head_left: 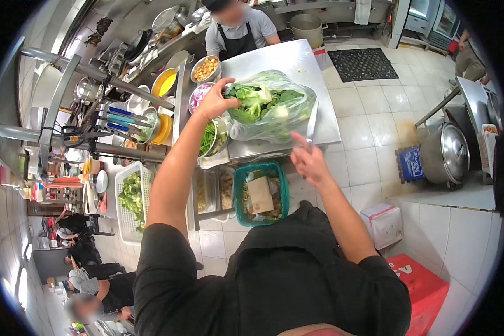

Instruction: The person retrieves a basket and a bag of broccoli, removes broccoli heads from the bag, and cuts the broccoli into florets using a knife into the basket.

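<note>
A clear plastic bag (294, 124) of leafy green vegetables with pale stems (256, 105) lies on the metal table (288, 59). My left hand (214, 101) is at the bag's left side, thumb and fingers apart; whether it touches the bag I cannot tell. A knife (312, 122) rests along the bag's right edge. Just below that knife, my right hand (309, 162) hovers with its index finger stretched out and the other fingers loosely bent, nothing visible in it. Bowls of chopped green vegetables (207, 139) and sliced purple onion (199, 97) stand left of the bag.
Below the table edge stands a teal bin (239, 196) with scraps and cardboard. A white basket (130, 224) of green florets is at left. A bowl of brown pieces (205, 69) sits near a person (241, 33) across the table. A large lidded pot (445, 154) stands at right.
</note>
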`<state>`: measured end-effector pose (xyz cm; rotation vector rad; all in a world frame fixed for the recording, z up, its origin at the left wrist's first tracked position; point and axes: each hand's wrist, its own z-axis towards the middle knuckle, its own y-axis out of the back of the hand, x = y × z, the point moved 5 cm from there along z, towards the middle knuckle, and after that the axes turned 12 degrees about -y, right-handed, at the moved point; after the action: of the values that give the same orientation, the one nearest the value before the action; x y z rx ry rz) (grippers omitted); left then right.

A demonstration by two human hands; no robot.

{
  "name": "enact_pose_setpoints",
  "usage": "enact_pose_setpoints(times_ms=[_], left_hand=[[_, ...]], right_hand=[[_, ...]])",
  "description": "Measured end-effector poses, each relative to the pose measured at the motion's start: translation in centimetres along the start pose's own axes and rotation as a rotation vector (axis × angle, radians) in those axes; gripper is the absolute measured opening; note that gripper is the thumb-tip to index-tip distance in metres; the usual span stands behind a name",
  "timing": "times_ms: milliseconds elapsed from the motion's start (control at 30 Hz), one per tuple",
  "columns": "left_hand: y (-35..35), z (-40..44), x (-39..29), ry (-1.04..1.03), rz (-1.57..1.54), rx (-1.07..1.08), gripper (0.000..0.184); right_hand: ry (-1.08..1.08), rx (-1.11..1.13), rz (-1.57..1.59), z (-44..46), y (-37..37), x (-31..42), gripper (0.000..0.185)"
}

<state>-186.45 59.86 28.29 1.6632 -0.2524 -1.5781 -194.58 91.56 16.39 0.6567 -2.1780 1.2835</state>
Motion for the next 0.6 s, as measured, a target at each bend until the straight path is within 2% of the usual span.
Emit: enact_pose_setpoints(times_ms=[33, 100, 200, 267, 300, 400, 433, 533, 600], left_hand=[[-0.1, -0.1, 0.1, -0.003, -0.019, -0.008, 0.08], [-0.5, -0.8, -0.3, -0.037, -0.002, -0.035, 0.08], [-1.5, -2.4, -1.6, -0.06, 0.03, -0.045, 0.079], [-2.0, -3.2, -0.9, -0.141, 0.028, -0.067, 0.079], [-2.4, -3.6, -0.7, -0.112, -0.012, -0.048, 0.08], [-3.0, -4.5, 1.0, -0.136, -0.044, -0.093, 0.081], [-3.2, -5.3, 1.6, -0.116, -0.021, -0.125, 0.08], [-4.3, -7.0, 2.7, 0.0, -0.285, -0.215, 0.078], [-5.1, -7.7, 3.9, 0.005, -0.357, -0.281, 0.078]], right_hand=[[0.052, -0.042, -0.074, 1.4, -0.9, 1.5, 0.053], [0.237, -0.273, -0.369, 4.9, -1.7, 4.9, 0.063], [0.314, -0.333, -0.695, 10.8, -2.2, 8.2, 0.072], [0.243, -0.209, -0.686, 11.5, -3.9, 8.8, 0.069], [0.203, -0.144, -0.684, 11.8, -4.9, 8.9, 0.069], [0.296, -0.094, -0.815, 13.3, -5.7, 8.0, 0.06], [0.312, -0.068, -0.743, 13.6, -5.4, 7.8, 0.052], [0.422, -0.091, -0.732, 12.2, -6.4, 8.8, 0.044], [0.424, -0.061, -0.816, 13.1, -6.4, 8.4, 0.044]])
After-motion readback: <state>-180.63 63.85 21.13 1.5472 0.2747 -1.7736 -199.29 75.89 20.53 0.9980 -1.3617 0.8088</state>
